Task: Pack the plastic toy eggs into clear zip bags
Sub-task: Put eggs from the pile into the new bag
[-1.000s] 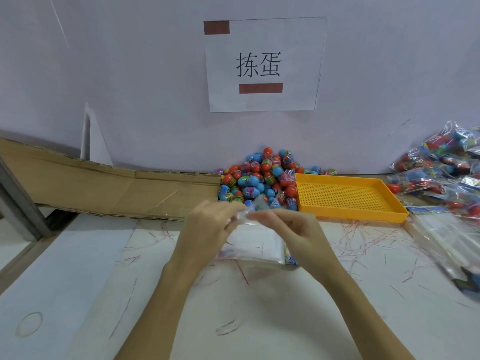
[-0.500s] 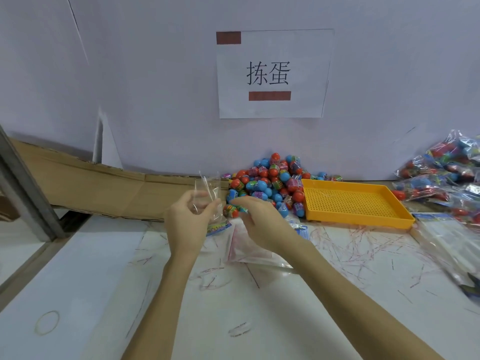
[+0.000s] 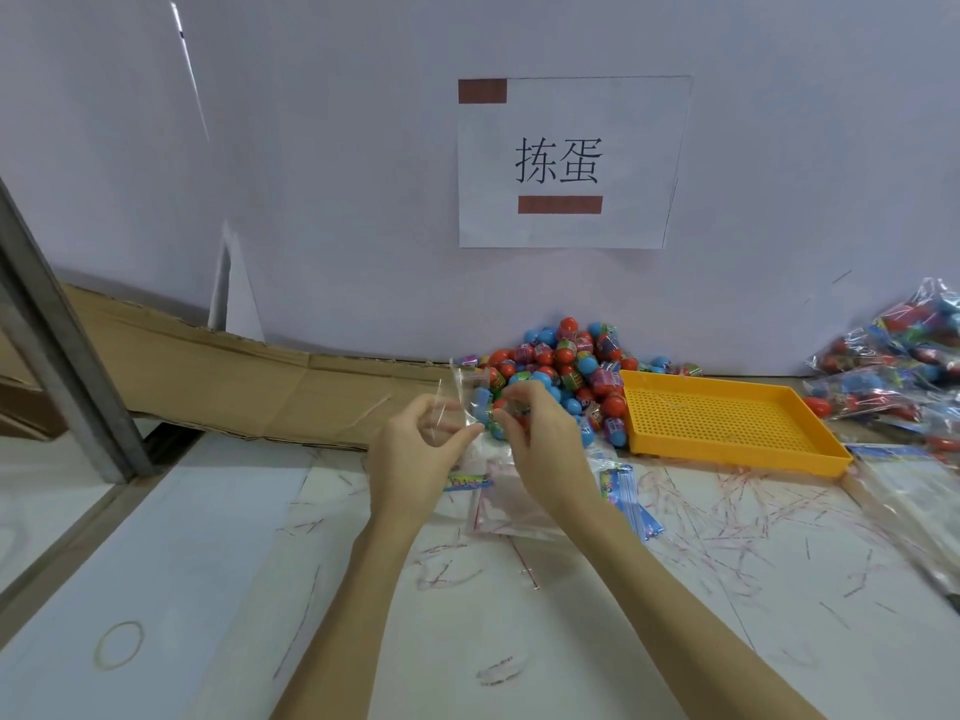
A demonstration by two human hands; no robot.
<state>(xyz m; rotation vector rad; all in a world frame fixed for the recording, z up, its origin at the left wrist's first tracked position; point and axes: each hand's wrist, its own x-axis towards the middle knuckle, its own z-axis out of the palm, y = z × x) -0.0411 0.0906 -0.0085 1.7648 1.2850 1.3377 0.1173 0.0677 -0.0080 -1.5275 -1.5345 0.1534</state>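
The left hand (image 3: pixel 415 449) pinches a clear plastic zip bag (image 3: pixel 470 402) mid-frame; the right hand (image 3: pixel 540 439) holds small plastic toy eggs (image 3: pixel 498 426) beside it, above the white tabletop (image 3: pixel 208 589) by a pale wall (image 3: pixel 337 174).

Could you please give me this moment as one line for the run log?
stage: opening bag | left hand: pinches clear zip bag | right hand: at bag mouth | egg pile: behind | yellow tray: empty

1 tray (image 3: pixel 727 449), 1 sign (image 3: pixel 571 163), 2 hands (image 3: pixel 415 454)

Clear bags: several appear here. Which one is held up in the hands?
The empty clear bag pinched by the left hand, lifted before the egg pile; the others lie flat.
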